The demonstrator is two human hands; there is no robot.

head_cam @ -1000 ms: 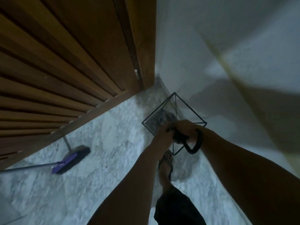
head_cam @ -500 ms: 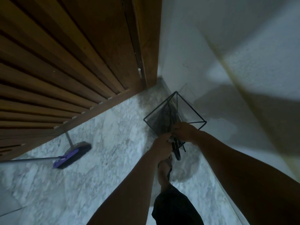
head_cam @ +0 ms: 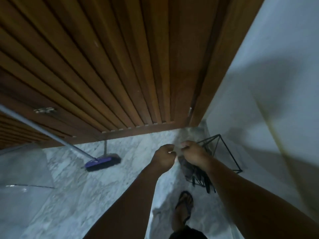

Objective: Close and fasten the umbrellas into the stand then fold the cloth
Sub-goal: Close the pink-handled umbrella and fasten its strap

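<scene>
My left hand (head_cam: 164, 156) and my right hand (head_cam: 194, 152) are both fisted side by side at chest height, each pinching the top edge of a thin pale cloth (head_cam: 165, 195) that hangs down in front of my legs. Behind my right hand, a black wire umbrella stand (head_cam: 219, 135) sits in the corner against the white wall. A dark closed umbrella (head_cam: 187, 168) leans in the stand, partly hidden by my right wrist, with dark handles sticking out toward me.
A slatted wooden door (head_cam: 120, 66) fills the top of the view. A purple broom (head_cam: 101, 163) with a long grey handle lies on the marble floor to the left. My sandalled foot (head_cam: 183, 207) stands just below the stand. The white wall (head_cam: 276, 83) is on the right.
My hands left the umbrella handle at the stand and rose together, now holding the cloth up. The view tilted upward toward the door.
</scene>
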